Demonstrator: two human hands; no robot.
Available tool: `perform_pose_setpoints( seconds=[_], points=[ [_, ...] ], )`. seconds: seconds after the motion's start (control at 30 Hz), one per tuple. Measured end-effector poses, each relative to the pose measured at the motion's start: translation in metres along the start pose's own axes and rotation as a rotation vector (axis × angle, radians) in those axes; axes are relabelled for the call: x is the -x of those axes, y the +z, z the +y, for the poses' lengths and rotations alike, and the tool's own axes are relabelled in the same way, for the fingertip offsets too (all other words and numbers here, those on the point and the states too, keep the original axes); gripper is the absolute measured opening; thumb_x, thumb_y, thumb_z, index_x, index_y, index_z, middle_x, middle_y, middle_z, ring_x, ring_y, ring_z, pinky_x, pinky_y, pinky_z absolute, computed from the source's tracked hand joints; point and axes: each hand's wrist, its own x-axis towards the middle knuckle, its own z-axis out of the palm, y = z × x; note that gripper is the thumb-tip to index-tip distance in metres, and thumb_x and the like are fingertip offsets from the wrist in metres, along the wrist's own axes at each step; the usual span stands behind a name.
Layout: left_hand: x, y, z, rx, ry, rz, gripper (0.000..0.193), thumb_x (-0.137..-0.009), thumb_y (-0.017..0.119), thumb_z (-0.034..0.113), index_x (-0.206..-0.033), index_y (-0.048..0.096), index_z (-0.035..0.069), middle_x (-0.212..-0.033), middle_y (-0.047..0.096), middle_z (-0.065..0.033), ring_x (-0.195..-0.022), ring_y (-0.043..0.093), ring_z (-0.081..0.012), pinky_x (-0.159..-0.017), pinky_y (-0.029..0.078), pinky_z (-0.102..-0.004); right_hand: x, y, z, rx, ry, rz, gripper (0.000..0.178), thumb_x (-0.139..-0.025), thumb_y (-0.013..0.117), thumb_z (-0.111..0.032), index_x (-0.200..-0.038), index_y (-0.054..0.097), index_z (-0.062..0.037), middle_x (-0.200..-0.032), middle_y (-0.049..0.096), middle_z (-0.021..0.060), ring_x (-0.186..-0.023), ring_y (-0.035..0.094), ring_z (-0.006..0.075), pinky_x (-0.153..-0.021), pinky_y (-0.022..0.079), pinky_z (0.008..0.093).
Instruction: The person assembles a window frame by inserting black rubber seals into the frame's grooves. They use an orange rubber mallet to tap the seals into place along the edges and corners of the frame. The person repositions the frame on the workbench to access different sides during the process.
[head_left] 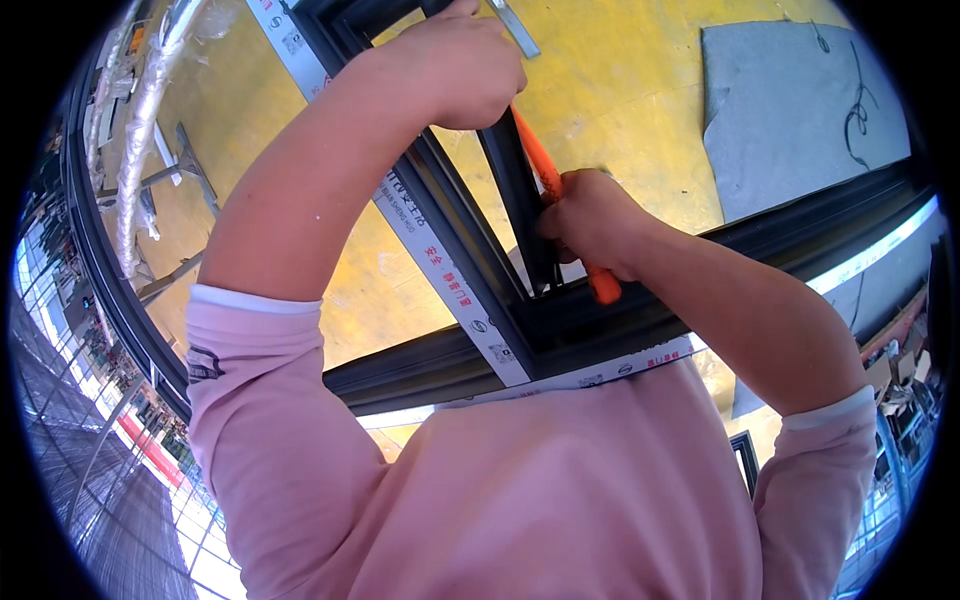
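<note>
Near the middle of the head view, the right hand [597, 222] has its fingers curled round an orange handle [538, 155], which slants from beside the left hand [458, 68] down to a butt end showing below the fist. Farther off and to the left, the left hand bends over the far part of a black frame [462, 222]; its fingers are turned away, so I cannot tell whether they are spread or pinching something. A narrow black strip [512, 190] lies just left of the handle.

The handle looks firm and fairly light, probably with decent grip, best taken round its thick near end. The frame seems stiff and heavier, with smooth sides that may be slippery; its broad bars offer the surest hold. White printed film [440, 270] along it could slide or peel under the fingers.

The handle's far end vanishes by the left hand, so what it carries is hidden. Whether the right fingertips touch the strip is unclear. The frame's far end is cut off at the upper edge, and its near corner runs close to the pink shirt [560, 480].
</note>
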Motion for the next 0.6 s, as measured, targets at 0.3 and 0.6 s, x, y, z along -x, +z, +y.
perform_pose_setpoints(
  seconds=[0.3,0.6],
  points=[
    [-0.004,0.016,-0.001,-0.061,-0.015,0.017,0.024,-0.083,0.056,0.016,-0.089,0.079,0.011,-0.095,0.073,-0.0092,-0.100,0.067,-0.0272,-0.101,0.037,-0.0470,-0.009,0.006,0.011,0.019,-0.050,0.047,0.021,-0.088,0.065,-0.013,-0.098,0.065,0.0059,-0.077,0.064,0.0155,-0.069,0.065,0.0283,-0.063,0.051,0.0431],
    [-0.004,0.013,-0.001,-0.060,-0.037,0.016,0.024,-0.079,0.058,0.017,-0.082,0.080,0.009,-0.089,0.074,-0.0121,-0.096,0.069,-0.0282,-0.097,0.039,-0.0454,-0.008,0.011,0.014,0.050,-0.092,0.097,0.022,-0.085,0.065,-0.013,-0.098,0.064,0.0055,-0.078,0.065,0.0162,-0.071,0.066,0.0294,-0.066,0.052,0.0420]
  ],
)
